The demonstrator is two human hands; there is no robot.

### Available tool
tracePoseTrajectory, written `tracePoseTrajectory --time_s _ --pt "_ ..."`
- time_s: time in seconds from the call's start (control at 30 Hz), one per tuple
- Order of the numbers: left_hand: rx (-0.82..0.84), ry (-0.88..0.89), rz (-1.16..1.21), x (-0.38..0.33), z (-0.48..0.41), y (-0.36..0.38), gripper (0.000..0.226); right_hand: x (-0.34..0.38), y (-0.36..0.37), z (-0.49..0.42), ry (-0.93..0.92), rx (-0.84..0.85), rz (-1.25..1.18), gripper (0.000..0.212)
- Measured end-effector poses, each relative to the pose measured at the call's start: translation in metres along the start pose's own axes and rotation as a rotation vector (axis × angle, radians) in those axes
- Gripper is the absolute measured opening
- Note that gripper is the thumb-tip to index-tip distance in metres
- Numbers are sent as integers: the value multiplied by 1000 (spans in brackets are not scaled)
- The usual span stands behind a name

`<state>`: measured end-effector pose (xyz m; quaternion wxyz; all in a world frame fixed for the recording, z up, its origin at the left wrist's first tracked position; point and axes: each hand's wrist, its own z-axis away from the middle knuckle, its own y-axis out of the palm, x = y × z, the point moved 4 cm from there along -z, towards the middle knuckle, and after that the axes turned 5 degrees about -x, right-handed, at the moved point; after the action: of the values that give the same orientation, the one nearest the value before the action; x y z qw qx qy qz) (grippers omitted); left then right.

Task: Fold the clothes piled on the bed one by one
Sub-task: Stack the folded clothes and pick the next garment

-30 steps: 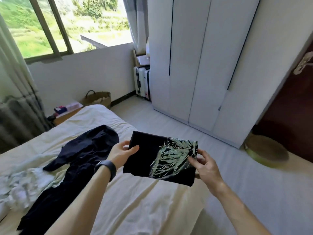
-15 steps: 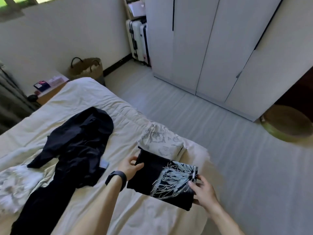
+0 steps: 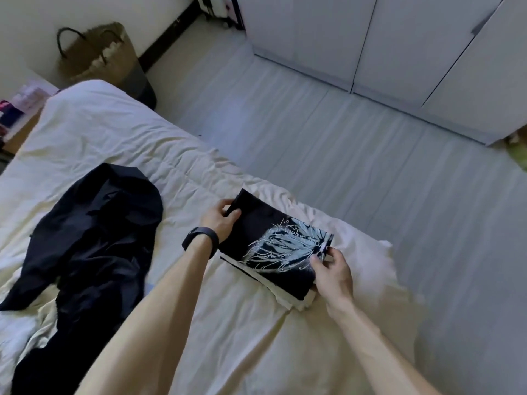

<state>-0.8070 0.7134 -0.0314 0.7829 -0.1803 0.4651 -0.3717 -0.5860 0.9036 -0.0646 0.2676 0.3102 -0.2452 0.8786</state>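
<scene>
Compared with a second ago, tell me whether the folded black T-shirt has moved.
Yes. The folded black T-shirt has come down toward the corner of the bed, now resting on the pale folded garment.

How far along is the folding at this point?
Done: a pale folded garment lies at the bed corner. In hand: the folded black printed shirt, gripped by the left hand and right hand, sits on top of it. Left: the loose dark garment and crumpled pale cloth.

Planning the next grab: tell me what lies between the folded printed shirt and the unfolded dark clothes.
Head view: bare cream sheet, crossed only by the left hand, with its black wristband, gripping the shirt.
</scene>
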Motion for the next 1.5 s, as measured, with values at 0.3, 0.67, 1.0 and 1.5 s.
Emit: tracePoseTrajectory --time_s 0.3,0.67,1.0,1.5 --pt "-63 38 -191 33 -12 28 51 -26 2 2 44 51 8 32" --pt "-36 454 -726 36 25 80 60 10 66 -14 -879 -70 940 61" --pt "-94 671 -726 90 -22 117 63 -72 97 -54 -1074 -247 972 76" --pt "-164 143 -422 125 313 -49 58 7 -23 214 -1101 401 1284 50"
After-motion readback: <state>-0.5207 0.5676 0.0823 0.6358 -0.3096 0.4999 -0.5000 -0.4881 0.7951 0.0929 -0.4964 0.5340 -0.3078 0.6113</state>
